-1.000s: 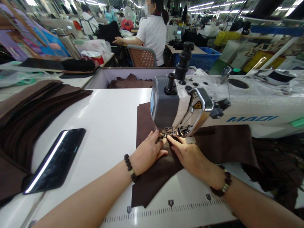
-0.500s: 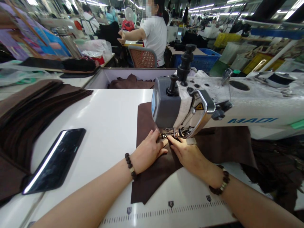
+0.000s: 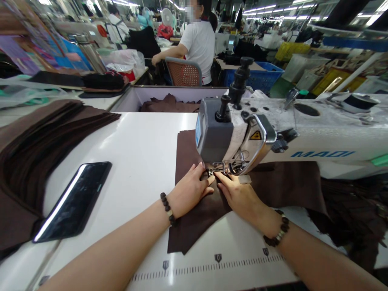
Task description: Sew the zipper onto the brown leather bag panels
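A dark brown fabric piece (image 3: 197,218) lies on the white table (image 3: 142,153) under the head of a white and grey sewing machine (image 3: 242,133). My left hand (image 3: 189,190) lies flat on the fabric, fingers stretched toward the presser foot (image 3: 222,167). My right hand (image 3: 239,196) rests flat on the fabric just right of it, index finger pointing at the foot. Both wrists wear dark bead bracelets. More brown fabric (image 3: 287,182) runs rightward beneath the machine arm.
A black phone (image 3: 74,200) lies on the table to the left. Stacked brown fabric (image 3: 36,145) covers the far left. A bin (image 3: 169,101) of brown pieces sits behind the table. A ruler scale (image 3: 212,266) marks the front edge. A person in white sits beyond.
The fabric has fed slightly away from me under the foot, and both hands have crept forward with it. The person behind has shifted an arm.
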`<state>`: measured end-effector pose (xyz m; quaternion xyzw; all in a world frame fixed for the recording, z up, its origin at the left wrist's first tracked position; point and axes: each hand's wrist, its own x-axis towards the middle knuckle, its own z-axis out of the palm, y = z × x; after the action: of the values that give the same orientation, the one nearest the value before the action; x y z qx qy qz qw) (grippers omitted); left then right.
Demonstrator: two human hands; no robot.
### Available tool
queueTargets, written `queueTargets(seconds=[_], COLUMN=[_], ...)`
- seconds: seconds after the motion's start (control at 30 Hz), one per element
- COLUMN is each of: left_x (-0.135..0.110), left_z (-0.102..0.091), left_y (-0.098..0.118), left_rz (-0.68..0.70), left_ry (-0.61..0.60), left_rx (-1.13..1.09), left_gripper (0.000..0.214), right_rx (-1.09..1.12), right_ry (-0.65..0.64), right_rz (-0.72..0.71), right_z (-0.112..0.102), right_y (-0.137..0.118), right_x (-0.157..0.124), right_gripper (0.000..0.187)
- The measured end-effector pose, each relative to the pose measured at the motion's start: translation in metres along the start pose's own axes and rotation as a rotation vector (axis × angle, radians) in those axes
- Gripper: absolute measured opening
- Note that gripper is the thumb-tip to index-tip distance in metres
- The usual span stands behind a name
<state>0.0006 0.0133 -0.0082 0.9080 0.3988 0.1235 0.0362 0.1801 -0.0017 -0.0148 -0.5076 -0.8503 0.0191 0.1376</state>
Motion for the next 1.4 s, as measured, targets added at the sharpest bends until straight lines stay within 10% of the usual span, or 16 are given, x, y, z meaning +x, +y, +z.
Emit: queueTargets(seconds=[0.33, 0.47, 0.63, 0.83, 1.0, 1.13, 1.4], left_x=[-0.001, -0.006, -0.011, -0.015, -0.017, -0.016, -0.013], left_z=[-0.016, -0.028, -0.022, -0.015, -0.012, -0.012, -0.002], left_y=[-0.009, -0.009, 0.005, 0.006, 0.003, 0.009, 0.020], left_rz=[0.066, 0.070, 0.051, 0.033, 0.025, 0.002, 0.012], left_ry=[-0.154, -0.121, -0.105, -0.076, -0.048, -0.058, -0.011], left_rx=[0.067, 0.047, 0.048, 0.146, 0.146, 0.080, 0.099], left_gripper=[0.028, 0.023, 0.025, 0.032, 0.034, 0.031, 0.047], right_rx=[-0.295, -0.274, 0.355, -0.124, -0.223, -0.130, -0.129], right_ry=[-0.287, -0.648, -1.196, -0.425, -0.571, -0.655, -0.126], right_rz=[0.067, -0.109, -0.314, -0.109, -0.298, -0.344, -0.159], right_z=[-0.033, -0.083, -0.130, -0.080, -0.082, -0.097, -0.017], right_y=[0.009, -0.011, -0.021, 0.016, 0.008, -0.018, 0.005], right_x=[-0.019, -0.020, -0.003, -0.001, -0.023, -0.016, -0.013], right_gripper=[0.050, 0.048, 0.031, 0.040, 0.051, 0.022, 0.041])
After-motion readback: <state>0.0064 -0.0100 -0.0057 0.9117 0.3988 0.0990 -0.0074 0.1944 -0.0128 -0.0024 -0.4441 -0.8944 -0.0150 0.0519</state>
